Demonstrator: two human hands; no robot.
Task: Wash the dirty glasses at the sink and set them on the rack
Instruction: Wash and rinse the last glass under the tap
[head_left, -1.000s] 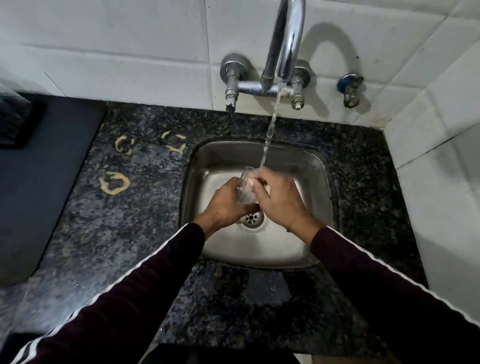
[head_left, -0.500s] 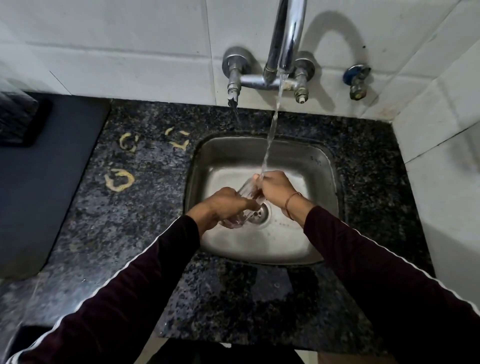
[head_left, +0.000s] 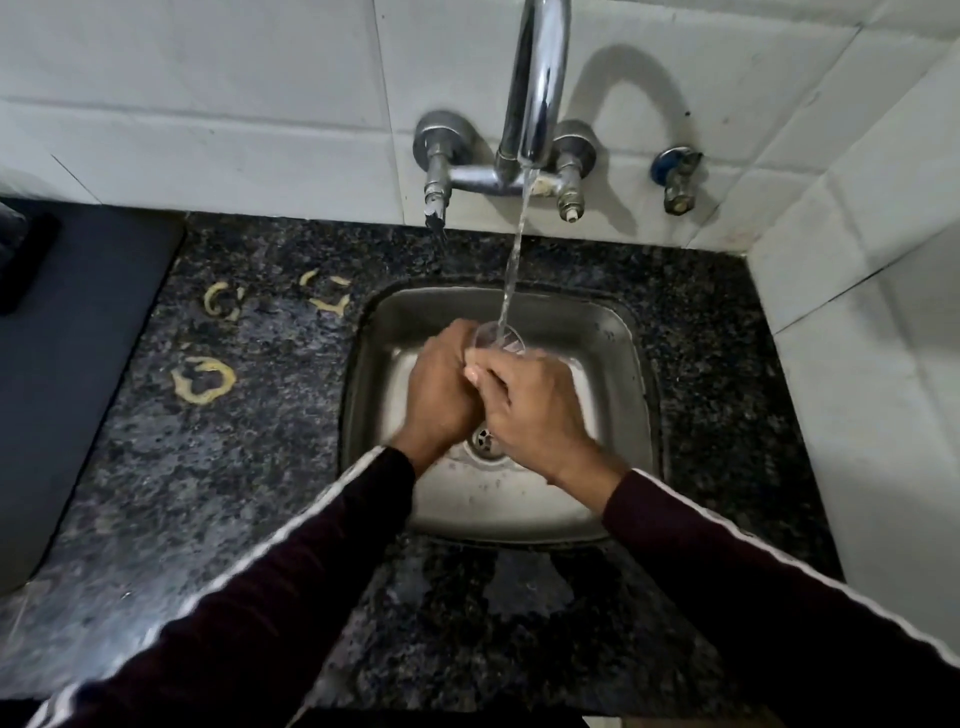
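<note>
Nearest me is the speckled desk, then the sink. My left hand and right hand are pressed together over the drain, both wrapped round the glass, its mouth catching the tap stream.

Person, two arms in view. Left sleeve: long, dark maroon, one narrow white stripe along the outer edge, cuff ending just behind the left hand. Right sleeve: matching maroon, same white stripe, cuff just behind the right hand. Both hands bare.
</note>
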